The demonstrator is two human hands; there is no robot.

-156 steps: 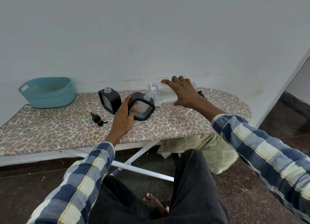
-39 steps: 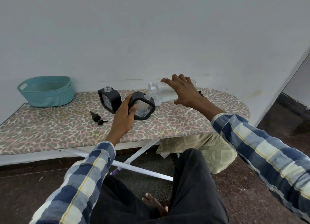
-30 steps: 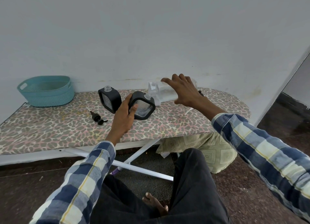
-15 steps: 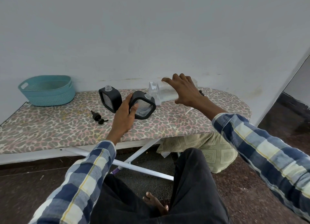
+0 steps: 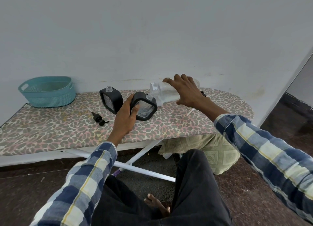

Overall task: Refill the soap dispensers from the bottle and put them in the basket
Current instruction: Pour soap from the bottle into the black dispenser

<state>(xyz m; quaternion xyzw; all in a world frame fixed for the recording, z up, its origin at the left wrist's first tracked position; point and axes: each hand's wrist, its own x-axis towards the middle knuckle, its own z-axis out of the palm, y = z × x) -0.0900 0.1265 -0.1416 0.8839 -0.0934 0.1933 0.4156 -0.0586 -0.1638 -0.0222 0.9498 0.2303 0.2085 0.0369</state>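
Your clear bottle [image 5: 166, 94] is the biggest load here, lying tipped on its side over the right half of the ironing-board surface [image 5: 50, 129], mouth toward the dispenser neck. It looks like thin, stiff plastic, likely slick if soap runs down it, so take it round the middle of the body. Your right hand [image 5: 187, 92] arches over it, fingers spread wide across the top and thumb low at the near side, holding it rather than squeezing. The tilted dispenser [image 5: 144, 108] is rigid and boxy with a dark frame and a clear neck just beside the bottle mouth; grip it by the frame edges, not the textured panel. Your left hand [image 5: 127, 117] is wrapped on its left side, thumb across the front. The second dispenser [image 5: 111, 100] stands upright and uncapped just behind, its pump head [image 5: 99, 120] loose on the surface. The teal basket [image 5: 48, 92] waits far left, well apart
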